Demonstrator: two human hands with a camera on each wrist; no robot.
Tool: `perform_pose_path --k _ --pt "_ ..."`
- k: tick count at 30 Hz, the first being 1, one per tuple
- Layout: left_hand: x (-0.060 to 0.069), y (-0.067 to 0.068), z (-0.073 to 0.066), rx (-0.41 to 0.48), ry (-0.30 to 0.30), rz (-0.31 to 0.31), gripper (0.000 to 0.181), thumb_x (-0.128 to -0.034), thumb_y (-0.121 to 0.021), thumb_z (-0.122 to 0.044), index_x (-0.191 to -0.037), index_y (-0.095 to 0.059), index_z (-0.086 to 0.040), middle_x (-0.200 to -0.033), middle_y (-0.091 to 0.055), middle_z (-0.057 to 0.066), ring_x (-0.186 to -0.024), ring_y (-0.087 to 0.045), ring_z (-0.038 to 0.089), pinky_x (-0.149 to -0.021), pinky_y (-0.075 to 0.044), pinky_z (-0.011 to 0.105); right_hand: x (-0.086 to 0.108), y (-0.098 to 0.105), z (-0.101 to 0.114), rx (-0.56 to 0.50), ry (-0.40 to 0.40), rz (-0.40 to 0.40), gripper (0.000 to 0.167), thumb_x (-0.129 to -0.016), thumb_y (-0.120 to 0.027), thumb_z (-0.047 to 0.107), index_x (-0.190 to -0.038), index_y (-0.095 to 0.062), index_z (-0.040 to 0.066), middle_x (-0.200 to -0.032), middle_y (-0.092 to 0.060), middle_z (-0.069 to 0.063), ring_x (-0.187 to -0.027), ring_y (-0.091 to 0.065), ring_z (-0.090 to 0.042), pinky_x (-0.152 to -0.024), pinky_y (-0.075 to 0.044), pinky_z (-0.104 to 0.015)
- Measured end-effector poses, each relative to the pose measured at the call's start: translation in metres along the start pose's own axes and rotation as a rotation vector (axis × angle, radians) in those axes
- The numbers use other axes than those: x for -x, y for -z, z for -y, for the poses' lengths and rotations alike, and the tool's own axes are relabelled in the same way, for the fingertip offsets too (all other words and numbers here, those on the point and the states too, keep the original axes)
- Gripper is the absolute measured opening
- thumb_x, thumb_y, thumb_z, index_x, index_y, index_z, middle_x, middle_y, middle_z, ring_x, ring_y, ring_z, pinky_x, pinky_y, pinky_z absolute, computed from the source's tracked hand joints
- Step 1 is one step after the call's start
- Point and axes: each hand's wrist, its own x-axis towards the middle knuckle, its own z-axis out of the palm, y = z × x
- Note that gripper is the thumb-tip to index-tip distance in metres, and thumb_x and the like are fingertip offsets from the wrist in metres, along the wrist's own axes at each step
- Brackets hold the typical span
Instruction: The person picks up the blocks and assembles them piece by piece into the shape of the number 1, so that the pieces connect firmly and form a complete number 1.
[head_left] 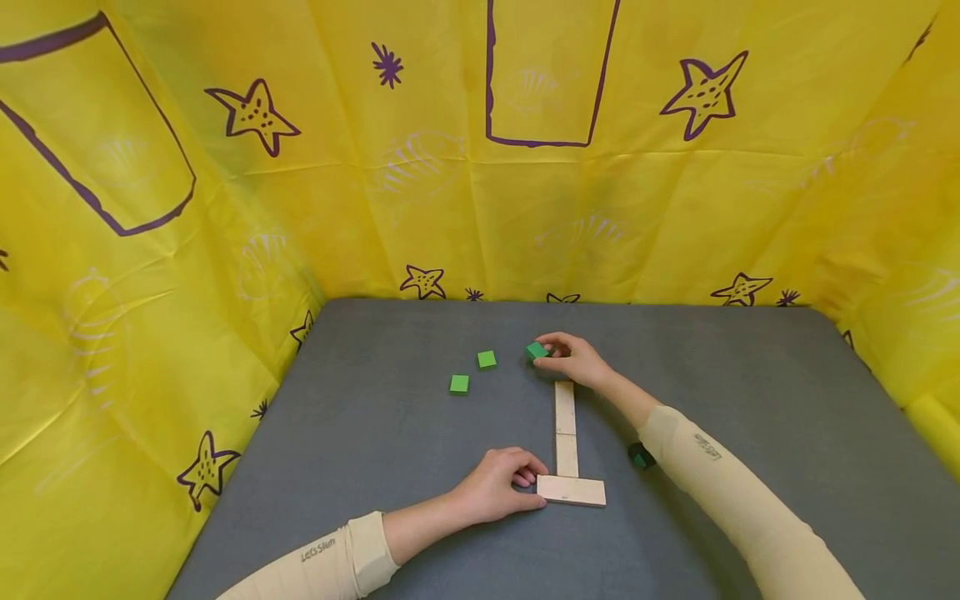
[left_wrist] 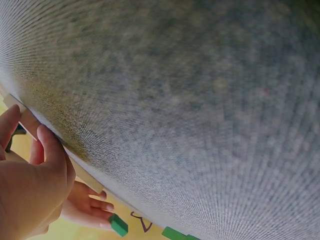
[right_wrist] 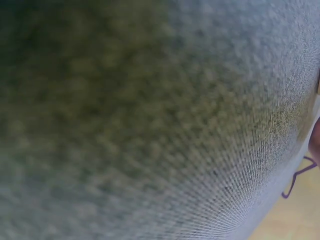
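Note:
Near the far end of a line of wooden blocks [head_left: 566, 408], the right hand [head_left: 576, 360] pinches a dark green block [head_left: 536, 351] between thumb and fingers. The left hand [head_left: 498, 485] has its thumb and fingers at the left end of a crosswise wooden block [head_left: 572, 490], which lies at the near end of that line. In the left wrist view the left hand [left_wrist: 35, 180] touches the wood, and the green block [left_wrist: 119, 225] shows at the right hand's fingertips. Only a sliver of a hand [right_wrist: 315, 144] appears in the right wrist view.
Two light green blocks [head_left: 487, 359] [head_left: 459, 385] lie left of the right hand on the grey table [head_left: 375, 433]. A dark item with a green part [head_left: 641, 456] is beside the right forearm. Yellow cloth [head_left: 465, 208] with drawn stars hangs behind and at the sides.

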Motion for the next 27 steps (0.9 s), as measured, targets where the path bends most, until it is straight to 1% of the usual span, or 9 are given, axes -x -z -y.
perform_pose_path --k 7,11,16,22,27 --pt "0.0 0.0 0.0 -0.002 -0.002 -0.002 0.026 -0.0767 -0.084 -0.009 -0.099 -0.071 -0.007 -0.087 -0.062 -0.006 -0.078 -0.057 -0.001 -0.073 -0.05 0.014 0.006 0.002 0.002 -0.084 -0.031 -0.002 0.047 -0.088 -0.074 0.023 -0.129 -0.059 0.005 -0.114 -0.058 -0.014 -0.094 -0.051 -0.022 -0.071 -0.044 -0.027" --pt "0.0 0.0 0.0 -0.005 -0.004 -0.005 0.026 -0.0766 -0.084 -0.009 -0.099 -0.071 -0.007 -0.087 -0.062 -0.006 -0.078 -0.057 -0.001 -0.073 -0.05 0.014 0.01 0.004 0.001 -0.112 -0.051 0.01 0.048 -0.089 -0.073 0.025 -0.131 -0.058 0.006 -0.114 -0.057 -0.013 -0.094 -0.051 -0.022 -0.073 -0.044 -0.027" --pt "0.0 0.0 -0.001 -0.01 0.002 -0.001 0.026 -0.077 -0.084 -0.01 -0.099 -0.071 -0.008 -0.087 -0.061 -0.006 -0.078 -0.057 -0.001 -0.073 -0.05 0.014 0.015 0.008 -0.001 -0.116 -0.079 0.013 0.048 -0.089 -0.073 0.027 -0.131 -0.058 0.009 -0.114 -0.057 -0.011 -0.096 -0.051 -0.023 -0.076 -0.046 -0.03" --pt "0.0 0.0 -0.001 -0.012 -0.006 0.0 0.026 -0.0774 -0.083 -0.01 -0.099 -0.071 -0.007 -0.087 -0.061 -0.006 -0.077 -0.056 -0.001 -0.073 -0.05 0.014 0.019 0.013 -0.003 -0.103 -0.1 0.007 0.049 -0.089 -0.073 0.029 -0.131 -0.057 0.01 -0.115 -0.056 -0.01 -0.097 -0.051 -0.023 -0.077 -0.046 -0.031" --pt "0.0 0.001 0.0 -0.009 -0.008 0.0 0.026 -0.077 -0.084 -0.01 -0.1 -0.071 -0.007 -0.087 -0.061 -0.007 -0.077 -0.056 -0.001 -0.072 -0.05 0.014 0.022 0.016 -0.005 -0.08 -0.098 0.005 0.049 -0.089 -0.073 0.027 -0.131 -0.057 0.007 -0.114 -0.057 -0.011 -0.096 -0.052 -0.023 -0.076 -0.046 -0.029"
